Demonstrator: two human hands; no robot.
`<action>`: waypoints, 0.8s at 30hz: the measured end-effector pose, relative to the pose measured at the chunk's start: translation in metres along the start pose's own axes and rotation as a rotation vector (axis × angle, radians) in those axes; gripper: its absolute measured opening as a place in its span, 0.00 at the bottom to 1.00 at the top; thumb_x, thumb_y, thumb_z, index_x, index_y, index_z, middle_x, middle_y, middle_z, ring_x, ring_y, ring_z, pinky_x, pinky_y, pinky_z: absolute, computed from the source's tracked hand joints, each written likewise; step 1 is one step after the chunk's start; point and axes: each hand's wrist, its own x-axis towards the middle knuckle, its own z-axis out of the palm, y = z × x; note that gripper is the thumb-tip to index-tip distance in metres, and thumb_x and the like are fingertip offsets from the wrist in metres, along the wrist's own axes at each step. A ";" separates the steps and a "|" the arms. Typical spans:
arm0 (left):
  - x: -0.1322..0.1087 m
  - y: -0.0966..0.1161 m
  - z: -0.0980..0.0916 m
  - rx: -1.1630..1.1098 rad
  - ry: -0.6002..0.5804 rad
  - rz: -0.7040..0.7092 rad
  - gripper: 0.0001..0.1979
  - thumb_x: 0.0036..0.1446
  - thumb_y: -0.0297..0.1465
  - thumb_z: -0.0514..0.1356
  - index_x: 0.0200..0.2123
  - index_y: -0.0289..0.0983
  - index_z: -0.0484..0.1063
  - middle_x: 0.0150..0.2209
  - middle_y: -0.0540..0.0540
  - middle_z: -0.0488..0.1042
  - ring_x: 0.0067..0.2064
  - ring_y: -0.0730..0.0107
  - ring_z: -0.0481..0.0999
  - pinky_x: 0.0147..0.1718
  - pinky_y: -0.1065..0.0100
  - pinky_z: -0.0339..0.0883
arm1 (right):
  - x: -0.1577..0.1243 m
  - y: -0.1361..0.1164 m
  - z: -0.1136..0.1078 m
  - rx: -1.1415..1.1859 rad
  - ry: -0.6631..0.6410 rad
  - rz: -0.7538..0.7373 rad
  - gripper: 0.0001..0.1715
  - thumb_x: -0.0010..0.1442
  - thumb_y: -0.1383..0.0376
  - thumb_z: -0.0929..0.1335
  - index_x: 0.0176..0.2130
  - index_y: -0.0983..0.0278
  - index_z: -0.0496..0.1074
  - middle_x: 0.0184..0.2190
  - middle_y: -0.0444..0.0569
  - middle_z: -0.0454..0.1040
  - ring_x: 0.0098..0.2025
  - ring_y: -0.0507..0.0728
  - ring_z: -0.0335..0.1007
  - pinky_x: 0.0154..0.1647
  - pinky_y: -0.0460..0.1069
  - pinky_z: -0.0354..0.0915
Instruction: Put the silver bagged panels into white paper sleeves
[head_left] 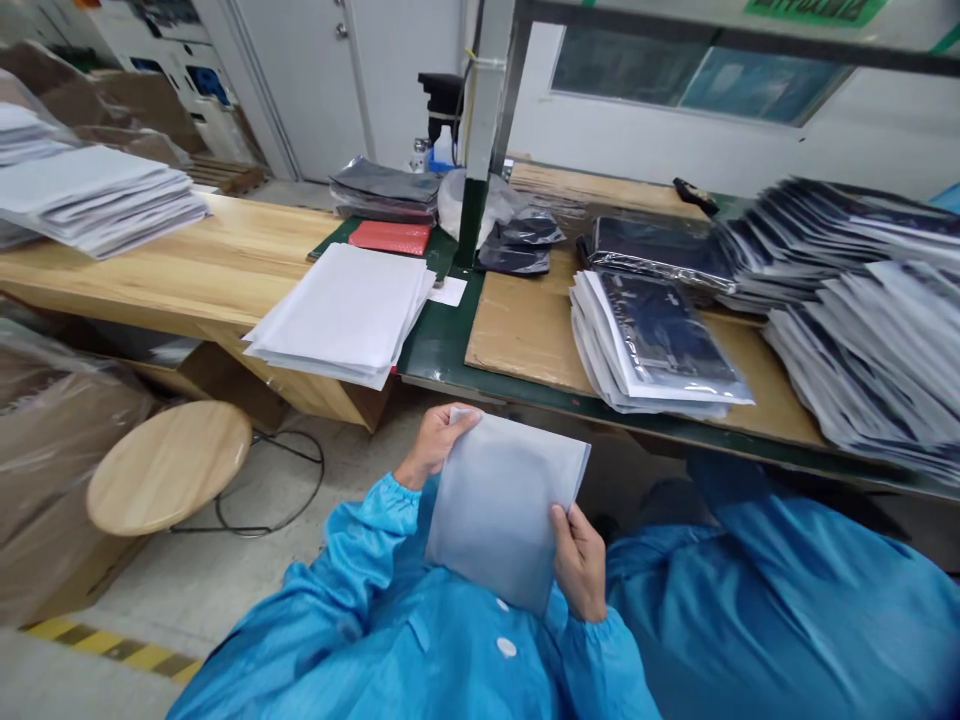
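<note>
A flat white sleeve (510, 500), greyish through its middle, is held up in front of my blue smock. At its upper left corner my left hand (441, 440) is closed, thumb on the near face. Lower on the right edge, my right hand (579, 560) pinches it in the same way. Whatever lies inside the sleeve cannot be made out. Just beyond it, a stack of white sleeves (349, 305) lies across the join of the wooden and green tables. To the right is another stack of white sleeves, topped by a dark panel in clear plastic (667, 325).
Tall piles of sleeved dark sheets (877, 350) fill the right of the green table (442, 345). A red packet (390, 237) lies near the metal post (480, 140). A round stool (171, 465) stands left. Close at my right is a person in blue (780, 600).
</note>
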 end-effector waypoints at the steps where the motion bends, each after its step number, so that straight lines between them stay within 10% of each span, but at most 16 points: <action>1: 0.000 0.001 0.001 0.031 0.015 0.030 0.22 0.35 0.45 0.75 0.28 0.33 0.81 0.25 0.45 0.78 0.25 0.73 0.71 0.25 0.72 0.62 | 0.000 0.000 -0.001 -0.019 -0.003 -0.012 0.28 0.62 0.45 0.65 0.39 0.67 0.78 0.30 0.51 0.78 0.33 0.61 0.73 0.32 0.49 0.69; 15: -0.011 0.018 0.007 0.323 -0.029 0.152 0.25 0.46 0.53 0.66 0.28 0.34 0.82 0.26 0.44 0.79 0.26 0.67 0.74 0.24 0.70 0.62 | -0.007 -0.012 -0.007 -0.273 0.018 -0.268 0.22 0.65 0.57 0.66 0.22 0.63 0.67 0.15 0.41 0.64 0.17 0.50 0.59 0.20 0.44 0.57; 24: -0.009 0.001 -0.011 0.188 -0.184 -0.012 0.24 0.38 0.46 0.73 0.33 0.33 0.81 0.26 0.46 0.77 0.24 0.74 0.69 0.23 0.73 0.59 | -0.013 -0.005 -0.011 -0.217 -0.048 -0.154 0.24 0.66 0.54 0.64 0.23 0.63 0.67 0.17 0.41 0.64 0.19 0.51 0.59 0.20 0.44 0.57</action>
